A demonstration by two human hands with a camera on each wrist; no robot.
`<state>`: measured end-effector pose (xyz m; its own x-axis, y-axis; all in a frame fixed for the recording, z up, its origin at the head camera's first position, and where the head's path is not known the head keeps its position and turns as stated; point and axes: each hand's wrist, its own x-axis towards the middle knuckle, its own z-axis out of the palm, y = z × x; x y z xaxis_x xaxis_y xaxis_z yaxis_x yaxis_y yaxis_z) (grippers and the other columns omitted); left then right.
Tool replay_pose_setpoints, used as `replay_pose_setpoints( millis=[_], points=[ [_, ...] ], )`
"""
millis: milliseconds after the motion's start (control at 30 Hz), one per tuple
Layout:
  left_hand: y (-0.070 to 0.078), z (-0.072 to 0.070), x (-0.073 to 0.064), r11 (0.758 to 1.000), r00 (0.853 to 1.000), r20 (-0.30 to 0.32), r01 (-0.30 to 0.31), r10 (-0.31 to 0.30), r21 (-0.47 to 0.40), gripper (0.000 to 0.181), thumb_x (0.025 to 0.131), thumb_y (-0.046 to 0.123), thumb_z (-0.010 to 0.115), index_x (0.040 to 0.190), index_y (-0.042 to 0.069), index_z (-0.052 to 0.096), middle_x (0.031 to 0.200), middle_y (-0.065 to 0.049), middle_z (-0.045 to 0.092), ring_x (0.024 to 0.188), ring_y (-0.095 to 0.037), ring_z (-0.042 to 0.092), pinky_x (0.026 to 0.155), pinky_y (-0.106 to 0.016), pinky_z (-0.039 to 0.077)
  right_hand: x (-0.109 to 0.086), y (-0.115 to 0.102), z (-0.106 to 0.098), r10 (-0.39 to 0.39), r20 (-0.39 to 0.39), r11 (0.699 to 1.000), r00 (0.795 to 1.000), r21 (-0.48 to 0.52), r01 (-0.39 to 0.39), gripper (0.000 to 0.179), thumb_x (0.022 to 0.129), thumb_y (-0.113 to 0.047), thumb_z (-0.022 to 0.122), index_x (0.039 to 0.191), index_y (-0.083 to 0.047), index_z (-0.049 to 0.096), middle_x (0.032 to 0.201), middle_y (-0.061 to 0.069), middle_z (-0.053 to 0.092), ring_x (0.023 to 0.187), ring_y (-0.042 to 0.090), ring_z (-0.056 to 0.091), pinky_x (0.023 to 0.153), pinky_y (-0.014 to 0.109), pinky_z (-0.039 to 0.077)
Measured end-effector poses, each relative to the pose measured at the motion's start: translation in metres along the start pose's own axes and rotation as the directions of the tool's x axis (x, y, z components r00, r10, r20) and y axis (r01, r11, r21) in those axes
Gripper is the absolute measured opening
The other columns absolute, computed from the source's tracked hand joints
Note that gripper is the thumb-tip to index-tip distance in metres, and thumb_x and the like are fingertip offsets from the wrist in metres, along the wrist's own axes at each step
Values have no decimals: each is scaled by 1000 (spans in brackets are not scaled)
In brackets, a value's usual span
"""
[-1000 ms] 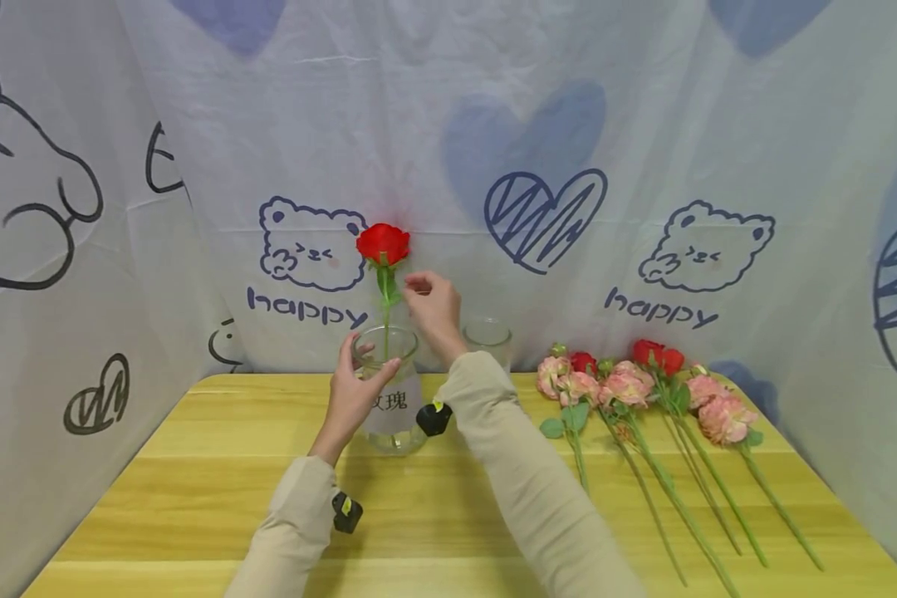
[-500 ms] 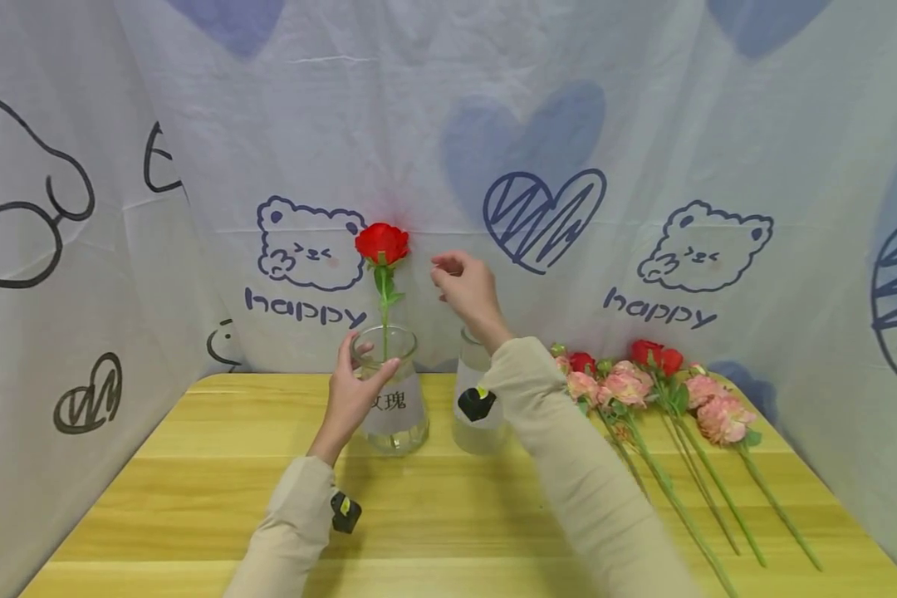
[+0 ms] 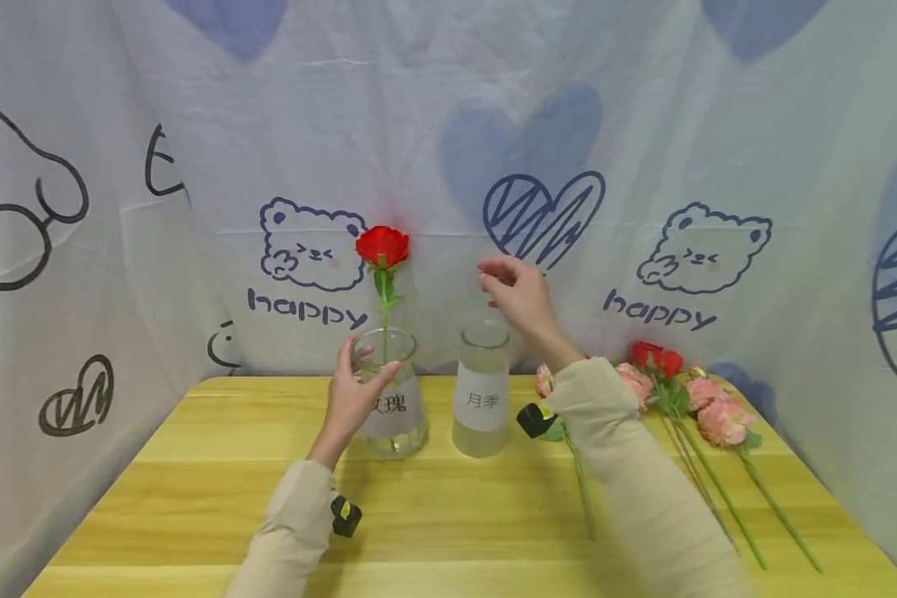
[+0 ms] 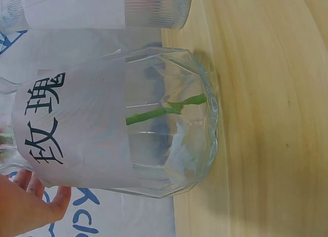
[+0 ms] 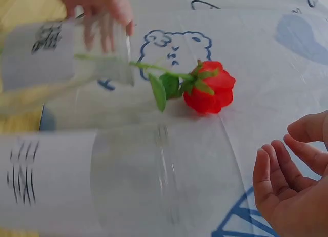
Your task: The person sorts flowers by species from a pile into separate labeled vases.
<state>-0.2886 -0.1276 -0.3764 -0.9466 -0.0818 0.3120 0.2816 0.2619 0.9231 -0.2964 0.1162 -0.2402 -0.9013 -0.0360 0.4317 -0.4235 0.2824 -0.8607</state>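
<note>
A single red rose (image 3: 383, 247) stands upright in a clear glass vase (image 3: 394, 446) with a Chinese label, its head well above the rim. My left hand (image 3: 348, 400) grips the vase at its neck, thumb on the near side. Through the glass in the left wrist view, the green stem (image 4: 154, 114) reaches down to the vase bottom. My right hand (image 3: 526, 303) is in the air, above and to the right of a second labelled glass vase (image 3: 482, 441). Its fingers are loosely bent and hold nothing, as the right wrist view shows.
On the right of the wooden table (image 3: 448, 523) lie pink flowers (image 3: 723, 418) and red roses (image 3: 656, 360) with long stems, partly hidden by the right sleeve (image 3: 628, 448). A patterned cloth (image 3: 419, 100) hangs behind the table.
My right hand has moved away from the rose to the right, passing over the second vase, whose label now shows. The left hand and the rose have stayed in place.
</note>
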Motion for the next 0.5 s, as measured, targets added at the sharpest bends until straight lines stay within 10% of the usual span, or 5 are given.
replay_pose_setpoints(
  millis=[500],
  points=[
    [1, 1, -2, 1000, 1000, -5, -25, 25, 2, 87, 85, 34, 72, 152, 11, 22, 143, -17, 44, 128, -36, 39, 99, -55, 39, -16, 22, -73, 80, 54, 983, 995, -171, -70, 31, 98, -10, 54, 126, 5, 56, 123, 20, 58, 107, 27, 55, 85, 34, 51]
  ],
)
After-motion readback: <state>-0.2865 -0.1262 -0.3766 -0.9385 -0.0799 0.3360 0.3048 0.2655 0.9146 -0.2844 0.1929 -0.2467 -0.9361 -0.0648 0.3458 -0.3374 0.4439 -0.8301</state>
